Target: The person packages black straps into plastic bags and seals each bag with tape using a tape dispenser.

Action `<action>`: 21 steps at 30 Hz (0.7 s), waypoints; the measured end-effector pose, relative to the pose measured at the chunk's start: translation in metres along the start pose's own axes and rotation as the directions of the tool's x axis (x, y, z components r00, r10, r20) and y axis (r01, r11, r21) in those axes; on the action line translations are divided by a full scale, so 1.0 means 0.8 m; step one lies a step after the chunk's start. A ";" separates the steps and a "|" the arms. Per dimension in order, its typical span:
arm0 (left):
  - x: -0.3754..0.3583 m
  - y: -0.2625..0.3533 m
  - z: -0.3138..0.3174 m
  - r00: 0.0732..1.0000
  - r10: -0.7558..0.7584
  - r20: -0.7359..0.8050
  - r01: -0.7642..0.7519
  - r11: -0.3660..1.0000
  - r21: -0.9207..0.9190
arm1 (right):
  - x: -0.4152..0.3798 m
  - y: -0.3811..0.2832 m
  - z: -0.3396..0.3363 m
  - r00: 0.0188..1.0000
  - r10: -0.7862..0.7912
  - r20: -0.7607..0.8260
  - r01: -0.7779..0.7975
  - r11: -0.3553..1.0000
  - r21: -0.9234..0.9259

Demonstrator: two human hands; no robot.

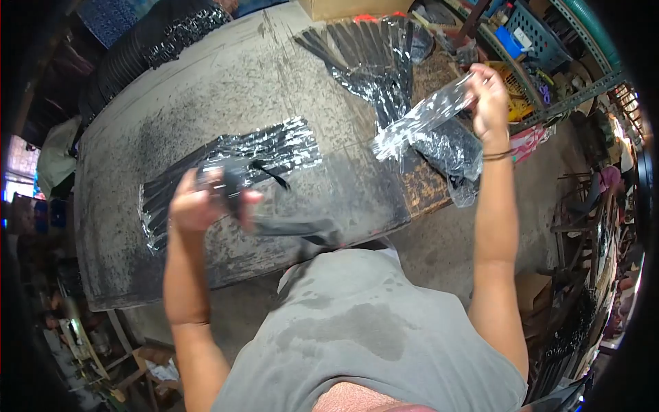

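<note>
My left hand point(195, 202), smeared by motion, is closed around a black strap point(292, 226), bunched at the fingers, with a length trailing right toward my waist. Beneath it on the table lies a row of black strips in shiny clear plastic point(285, 144). Raised at the right, my right hand point(489, 103) pinches the upper end of a clear plastic sleeve point(425, 120), which slants down to the left. A pile of clear plastic bags point(449, 154) lies under and beside the sleeve. Behind it, more wrapped black strips point(371, 58) are fanned out.
The worn grey table point(357, 178) spans the space before me. A large bundle of black wrapped strips point(147, 51) lies at its far left edge. A cardboard box point(360, 8) is at the back. Metal shelving point(570, 103) holding a blue-grey basket point(539, 34) stands at the right.
</note>
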State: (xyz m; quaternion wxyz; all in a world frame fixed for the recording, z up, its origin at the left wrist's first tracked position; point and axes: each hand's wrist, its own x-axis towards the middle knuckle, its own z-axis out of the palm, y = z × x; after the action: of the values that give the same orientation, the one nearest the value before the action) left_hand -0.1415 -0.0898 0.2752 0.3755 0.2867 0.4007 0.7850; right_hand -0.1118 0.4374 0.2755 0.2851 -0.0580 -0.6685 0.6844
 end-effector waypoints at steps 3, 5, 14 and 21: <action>-0.065 0.076 -0.002 0.998 0.008 -0.063 -0.002 0.995 0.095 | -0.081 0.112 0.008 0.959 0.187 -0.211 -0.200 0.979 -0.041; -0.074 0.109 0.018 0.990 -0.024 -0.136 0.049 0.982 0.183 | -0.132 0.176 0.008 0.895 0.314 -0.318 -0.345 0.938 -0.045; -0.010 0.026 -0.026 0.564 -0.751 -0.343 0.752 0.296 0.588 | -0.256 0.304 -0.043 0.950 0.106 -0.293 -0.291 0.636 -0.715; -0.001 -0.153 -0.056 0.566 -0.820 -0.082 0.630 0.366 0.685 | -0.253 0.145 0.097 0.934 0.053 0.354 0.235 0.657 -0.716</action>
State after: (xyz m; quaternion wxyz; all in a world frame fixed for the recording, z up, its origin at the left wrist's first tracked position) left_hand -0.1306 -0.0600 0.1486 0.6115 0.2932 0.6731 0.2950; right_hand -0.0160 0.2805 0.1121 0.1489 -0.0153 -0.9312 0.3323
